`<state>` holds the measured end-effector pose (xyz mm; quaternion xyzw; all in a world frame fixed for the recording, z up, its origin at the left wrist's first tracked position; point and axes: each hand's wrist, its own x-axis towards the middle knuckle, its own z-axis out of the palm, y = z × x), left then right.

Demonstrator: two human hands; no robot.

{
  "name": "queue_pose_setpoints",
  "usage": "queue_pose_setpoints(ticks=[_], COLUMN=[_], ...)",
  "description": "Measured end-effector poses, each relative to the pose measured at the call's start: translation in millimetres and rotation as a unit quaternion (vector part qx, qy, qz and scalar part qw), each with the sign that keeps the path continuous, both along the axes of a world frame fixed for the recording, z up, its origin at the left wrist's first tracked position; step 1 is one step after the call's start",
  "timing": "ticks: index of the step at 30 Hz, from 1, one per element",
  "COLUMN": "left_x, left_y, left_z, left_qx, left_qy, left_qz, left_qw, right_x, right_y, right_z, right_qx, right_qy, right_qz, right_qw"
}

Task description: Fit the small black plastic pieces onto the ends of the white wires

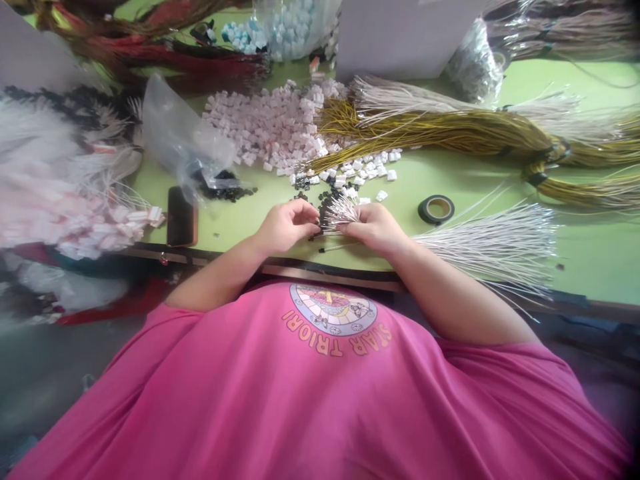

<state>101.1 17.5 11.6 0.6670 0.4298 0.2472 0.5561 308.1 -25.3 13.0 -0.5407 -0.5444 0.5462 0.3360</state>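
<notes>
My right hand [376, 228] is closed around a bundle of thin white wires [490, 247] that fans out to the right over the green table [590, 253]; the wire tips stick out to the left of the fingers. My left hand [290, 223] is pinched right at those tips, fingers curled on something small and dark that I cannot make out. Small black connector pieces [305, 183] lie just beyond the hands, with scattered white connector housings [370, 170] behind them.
A big heap of white housings [280, 123], yellow wire bundles [450, 130], a black tape roll [436, 209], a clear plastic bag [185, 143], a dark phone [181, 217], and finished white harnesses [65, 193] at left crowd the table.
</notes>
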Motion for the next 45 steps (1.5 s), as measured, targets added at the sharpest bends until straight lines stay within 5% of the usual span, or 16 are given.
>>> queue_pose_setpoints(ticks=[7, 11, 22, 29, 40, 45], left_x=[16, 17, 17, 20, 20, 21], left_y=[-3, -2, -4, -7, -7, -8], left_z=[-20.7, -25.0, -18.6, -24.5, -27.3, -23.9], left_qx=[0.094, 0.082, 0.059, -0.035, -0.056, 0.006], left_qy=[-0.063, -0.063, -0.036, -0.076, -0.094, -0.074], left_qz=[-0.025, -0.014, -0.031, 0.013, 0.041, 0.014], left_qw=[0.993, 0.995, 0.997, 0.996, 0.993, 0.997], right_x=[1, -1, -2, -2, -3, -3], right_y=[0, 0, 0, 0, 1, 0], right_z=[-3.4, -3.0, 0.8, 0.1, -3.1, -3.7], right_qx=[0.016, 0.006, 0.026, 0.018, 0.033, 0.042], right_qy=[0.012, 0.007, 0.007, -0.008, -0.022, -0.03], right_qz=[-0.018, -0.022, -0.016, -0.02, -0.019, -0.003], right_qw=[1.0, 1.0, 1.0, 1.0, 0.999, 0.999])
